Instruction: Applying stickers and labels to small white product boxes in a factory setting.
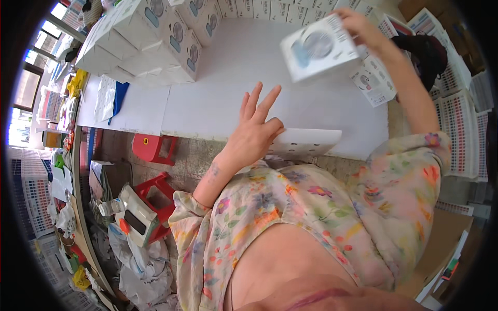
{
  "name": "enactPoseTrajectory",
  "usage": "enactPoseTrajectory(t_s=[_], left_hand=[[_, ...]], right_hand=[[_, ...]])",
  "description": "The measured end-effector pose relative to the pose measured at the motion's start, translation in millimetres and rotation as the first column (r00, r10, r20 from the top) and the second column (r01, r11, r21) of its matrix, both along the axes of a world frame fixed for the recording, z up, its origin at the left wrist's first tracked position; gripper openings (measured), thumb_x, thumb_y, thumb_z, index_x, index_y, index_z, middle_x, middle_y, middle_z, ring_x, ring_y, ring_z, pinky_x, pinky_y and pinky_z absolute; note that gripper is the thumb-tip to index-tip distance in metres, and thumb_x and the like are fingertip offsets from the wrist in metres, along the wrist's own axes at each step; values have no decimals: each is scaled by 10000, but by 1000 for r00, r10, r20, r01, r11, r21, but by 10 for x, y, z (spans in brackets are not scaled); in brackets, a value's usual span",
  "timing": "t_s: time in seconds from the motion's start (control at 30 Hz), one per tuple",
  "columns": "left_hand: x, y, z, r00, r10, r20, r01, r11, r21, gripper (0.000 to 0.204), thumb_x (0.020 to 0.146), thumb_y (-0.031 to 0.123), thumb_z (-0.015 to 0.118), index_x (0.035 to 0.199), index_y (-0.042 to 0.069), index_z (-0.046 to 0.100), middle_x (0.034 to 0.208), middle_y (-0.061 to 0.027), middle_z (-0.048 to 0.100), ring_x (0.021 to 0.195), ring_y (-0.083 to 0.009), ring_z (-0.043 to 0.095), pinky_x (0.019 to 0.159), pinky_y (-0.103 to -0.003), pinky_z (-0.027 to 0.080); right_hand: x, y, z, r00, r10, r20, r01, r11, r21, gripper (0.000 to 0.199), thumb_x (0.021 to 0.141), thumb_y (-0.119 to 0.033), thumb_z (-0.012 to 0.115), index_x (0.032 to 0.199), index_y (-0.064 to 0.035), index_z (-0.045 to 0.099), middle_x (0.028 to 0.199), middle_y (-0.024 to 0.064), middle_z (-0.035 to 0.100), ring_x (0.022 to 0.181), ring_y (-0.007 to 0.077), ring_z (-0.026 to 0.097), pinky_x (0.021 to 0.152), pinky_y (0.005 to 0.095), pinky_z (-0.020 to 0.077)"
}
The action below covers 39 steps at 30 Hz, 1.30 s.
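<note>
One box (317,49), contents hidden, is gripped by the right hand (358,30) near the right edge of the table (218,83); left hand (248,139), fingers spread, beside a sheet (314,139); hold unclear.

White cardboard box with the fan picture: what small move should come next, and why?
Probably lower the box onto the smooth white tabletop near the left hand: the right hand seems to hold it raised by one corner, and the left hand's extended fingers could steady it.
</note>
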<state>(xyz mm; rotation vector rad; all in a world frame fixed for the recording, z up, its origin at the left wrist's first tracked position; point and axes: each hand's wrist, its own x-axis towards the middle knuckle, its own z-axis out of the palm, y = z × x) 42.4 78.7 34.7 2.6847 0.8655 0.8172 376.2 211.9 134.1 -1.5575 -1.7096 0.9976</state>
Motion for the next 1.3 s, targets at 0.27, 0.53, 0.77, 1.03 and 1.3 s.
enactPoseTrajectory(t_s=[0.27, 0.53, 0.77, 1.03, 1.3], left_hand=[[-55, 191, -851, 874, 181, 450, 165, 762, -627, 127, 979, 114, 530, 959, 1, 586, 1482, -215, 350, 1380, -388, 334, 1132, -431, 286], [-784, 302, -1048, 523, 784, 333, 166, 290, -943, 361, 1057, 250, 431, 1333, 39, 529, 1169, -17, 620, 981, -88, 602, 797, -247, 499], [-468, 329, -609, 835, 529, 151, -485, 837, -252, 152, 969, 101, 513, 864, 13, 579, 1527, -193, 352, 1409, -418, 295, 1125, -471, 298], [-162, 404, -580, 900, 404, -161, -434, 811, -391, 151, 960, 145, 547, 906, 5, 560, 1564, -161, 304, 1462, -473, 151, 1028, -773, 209], [-164, 463, -728, 924, 370, -101, -382, 866, -323, 134, 938, 116, 562, 894, -11, 567, 1559, -135, 326, 1462, -447, 184, 1016, -763, 253]], right_hand=[[-957, -165, -660, 926, 38, -375, -255, 796, -549, 481, 900, -326, 598, 1295, -55, 549, 1230, 115, 571, 935, 282, 640, 775, 398, 575], [223, 721, -161, 850, -501, 161, 38, 363, 931, 478, 879, -227, 678, 1330, -107, 576, 1229, 131, 632, 1026, 175, 613, 904, 321, 484], [2220, 1648, -25, 404, -813, 419, -14, 452, 892, 720, 749, -128, 725, 1407, -42, 444, 1384, 246, 474, 1334, 405, 406, 1121, 444, 328], [1654, 1425, 263, 841, -533, 92, 335, 647, 685, 490, 812, -129, 701, 1277, -40, 573, 1315, 203, 555, 1247, 346, 511, 1017, 393, 430], [2470, 1575, 98, 710, -670, 216, 146, 441, 885, 375, 848, -123, 664, 1211, -38, 620, 1223, 185, 615, 1138, 297, 596, 904, 366, 504]])
